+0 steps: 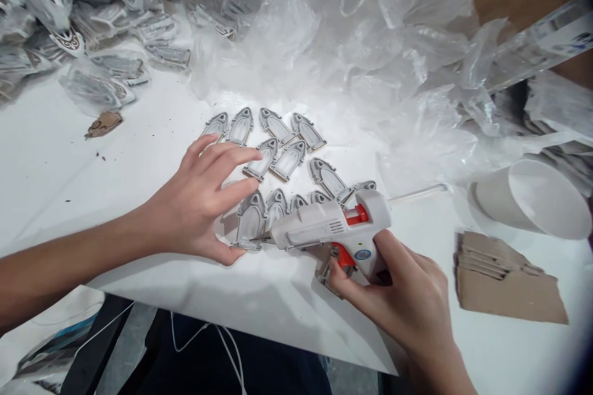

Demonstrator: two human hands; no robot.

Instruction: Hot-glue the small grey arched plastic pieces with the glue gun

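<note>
Down at the bottom edge of the frame you've got dark fabric (pixel 269 352) and some white cables (pixel 229 349) below the lip of a white bench (pixel 60 179). Just above, right of centre, the right hand (pixel 410 290) is wrapped around the handle of a white glue gun (pixel 319 225), one finger up by the red trigger, so I'd guess that grip is for steering and squeezing at once. It's angled so the nozzle points left at the base of one grey arch-shaped piece (pixel 250 222); can't tell if the tip actually touches. Left of centre, the left hand (pixel 199 197) is open, fingers spread, thumb beside that piece's bottom corner and index near its peak. Looks like a loose fence against sliding that leaves the face free for the nozzle.

Most of the other grey pieces (pixel 288 160) lie in loose rows mid-frame, probably spread out so each one is easy to reach. Over on the right sit torn cardboard sheets (pixel 512 293) and, behind them, a white cup (pixel 498 197), upright or tipped, hard to say. Small brown scrap (pixel 104 124) left of the rows. Further back, clear plastic bags (pixel 333 55) heap across the top middle, and bagged parts (pixel 97 21) crowd the upper left.
</note>
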